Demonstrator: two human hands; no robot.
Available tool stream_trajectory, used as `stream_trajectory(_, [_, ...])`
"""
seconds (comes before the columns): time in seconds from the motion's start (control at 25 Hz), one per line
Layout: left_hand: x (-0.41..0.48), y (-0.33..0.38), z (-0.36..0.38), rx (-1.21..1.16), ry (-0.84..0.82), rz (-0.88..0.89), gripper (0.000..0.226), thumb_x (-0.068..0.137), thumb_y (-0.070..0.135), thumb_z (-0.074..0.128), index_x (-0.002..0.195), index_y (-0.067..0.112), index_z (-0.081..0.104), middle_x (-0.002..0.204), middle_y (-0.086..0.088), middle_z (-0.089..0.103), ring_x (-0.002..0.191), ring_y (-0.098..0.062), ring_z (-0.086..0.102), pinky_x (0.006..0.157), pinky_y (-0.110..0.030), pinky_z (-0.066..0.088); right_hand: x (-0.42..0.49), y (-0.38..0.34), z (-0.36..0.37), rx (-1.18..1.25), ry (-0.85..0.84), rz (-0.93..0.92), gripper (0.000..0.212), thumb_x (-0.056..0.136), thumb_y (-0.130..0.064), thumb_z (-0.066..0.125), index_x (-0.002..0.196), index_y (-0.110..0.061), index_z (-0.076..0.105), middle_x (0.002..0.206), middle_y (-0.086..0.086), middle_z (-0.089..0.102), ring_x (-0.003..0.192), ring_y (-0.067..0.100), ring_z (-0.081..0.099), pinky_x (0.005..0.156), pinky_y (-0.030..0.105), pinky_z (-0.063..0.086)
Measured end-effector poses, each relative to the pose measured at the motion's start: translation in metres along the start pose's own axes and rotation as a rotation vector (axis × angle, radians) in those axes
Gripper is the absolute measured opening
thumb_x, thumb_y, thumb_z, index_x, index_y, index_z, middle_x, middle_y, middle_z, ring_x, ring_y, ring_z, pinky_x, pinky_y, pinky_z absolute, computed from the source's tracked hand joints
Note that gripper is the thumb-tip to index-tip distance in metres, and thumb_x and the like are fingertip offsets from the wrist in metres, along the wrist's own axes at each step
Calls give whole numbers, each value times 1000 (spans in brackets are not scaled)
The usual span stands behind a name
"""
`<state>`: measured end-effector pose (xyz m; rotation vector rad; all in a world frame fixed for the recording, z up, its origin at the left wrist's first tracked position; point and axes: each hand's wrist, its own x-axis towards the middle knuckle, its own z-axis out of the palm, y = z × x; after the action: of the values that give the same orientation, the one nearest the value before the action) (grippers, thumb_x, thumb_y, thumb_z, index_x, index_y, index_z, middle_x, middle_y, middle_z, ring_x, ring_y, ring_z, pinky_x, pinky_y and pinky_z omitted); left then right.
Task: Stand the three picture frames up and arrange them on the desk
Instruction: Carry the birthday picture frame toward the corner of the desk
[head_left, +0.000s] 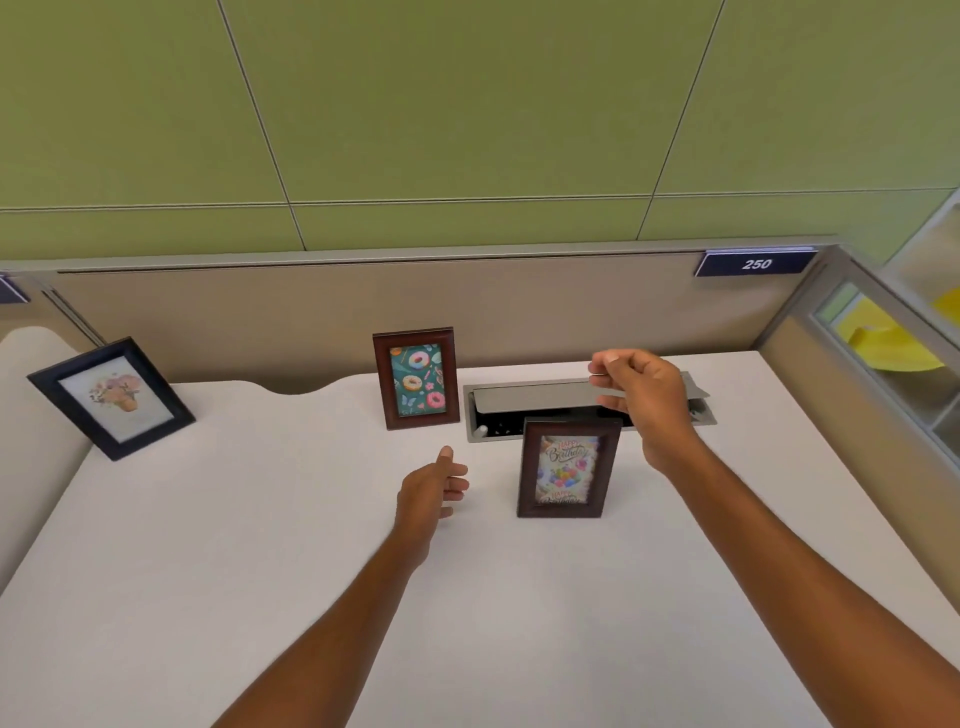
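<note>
Three picture frames stand upright on the white desk (260, 545). A black frame with a flower picture (111, 397) is at the far left. A brown frame with a donut picture (416, 378) stands at the back centre. A brown frame with a birthday picture (567, 468) stands nearer, right of centre. My left hand (431, 493) hovers open just left of the birthday frame, not touching it. My right hand (641, 400) is raised above and behind that frame's right corner, fingers loosely curled, holding nothing.
An open grey cable hatch (545, 402) is set into the desk behind the birthday frame. A beige partition (311, 317) with a sign reading 250 (756, 263) runs along the back. A glass side panel (857, 353) borders the right edge.
</note>
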<state>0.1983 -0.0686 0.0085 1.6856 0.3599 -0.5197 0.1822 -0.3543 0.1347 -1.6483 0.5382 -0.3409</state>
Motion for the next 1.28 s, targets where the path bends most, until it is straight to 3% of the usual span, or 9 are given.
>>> stream_trajectory(0.2, [-18, 1, 39, 45, -152, -35, 75, 106, 74, 35, 135, 17, 74, 134, -3, 75, 129, -26, 66, 112, -50, 48, 1, 53, -45, -19, 32, 137, 23, 108, -33, 62, 102, -18, 78, 103, 3, 81, 109, 30, 78, 80, 35, 62])
stream_trajectory(0.36, [-26, 11, 75, 37, -179, -45, 87, 101, 81, 27, 152, 19, 59, 153, -6, 62, 145, -30, 55, 123, -59, 37, -6, 90, -64, -94, -37, 260, 47, 106, -55, 59, 118, -12, 75, 117, 8, 79, 112, 30, 75, 93, 44, 61])
stream_trajectory(0.48, [-24, 19, 98, 22, -197, -21, 92, 91, 91, 23, 144, 25, 61, 143, -2, 66, 139, -28, 57, 122, -61, 34, -7, 106, -67, -147, -199, 379, 67, 104, -68, 49, 141, -14, 65, 135, 8, 72, 120, 27, 68, 105, 46, 55])
stream_trajectory(0.56, [-19, 21, 109, 9, -189, -13, 94, 87, 94, 21, 140, 28, 63, 137, -1, 68, 132, -26, 60, 120, -61, 35, -5, 111, -64, -160, -315, 414, 73, 104, -72, 42, 145, -15, 61, 138, 8, 69, 124, 28, 66, 107, 47, 53])
stream_trajectory(0.68, [-10, 18, 117, -7, -165, -12, 100, 86, 95, 23, 149, 27, 61, 140, -3, 70, 126, -24, 65, 115, -55, 41, -2, 115, -57, -118, -422, 436, 71, 103, -75, 34, 136, -21, 66, 133, 7, 72, 122, 27, 67, 105, 44, 52])
stream_trajectory(0.84, [-4, 20, 123, -51, -146, -9, 104, 82, 96, 28, 153, 27, 58, 147, -7, 69, 135, -31, 66, 118, -56, 47, 7, 117, -48, -72, -468, 450, 65, 103, -75, 35, 133, -25, 64, 128, 4, 71, 122, 27, 67, 111, 46, 52])
stream_trajectory(1.12, [1, 21, 127, -123, -157, -20, 93, 80, 96, 33, 138, 32, 68, 141, -8, 74, 132, -33, 68, 117, -55, 48, 15, 124, -43, -56, -430, 427, 54, 105, -72, 34, 122, -31, 65, 117, -3, 73, 110, 20, 70, 106, 41, 54])
stream_trajectory(1.28, [2, 27, 143, -126, -175, -29, 97, 81, 94, 34, 143, 26, 67, 143, -10, 73, 134, -34, 66, 122, -59, 44, 21, 119, -56, -55, -382, 410, 48, 102, -75, 37, 102, -38, 66, 98, -18, 74, 92, 4, 71, 84, 25, 56])
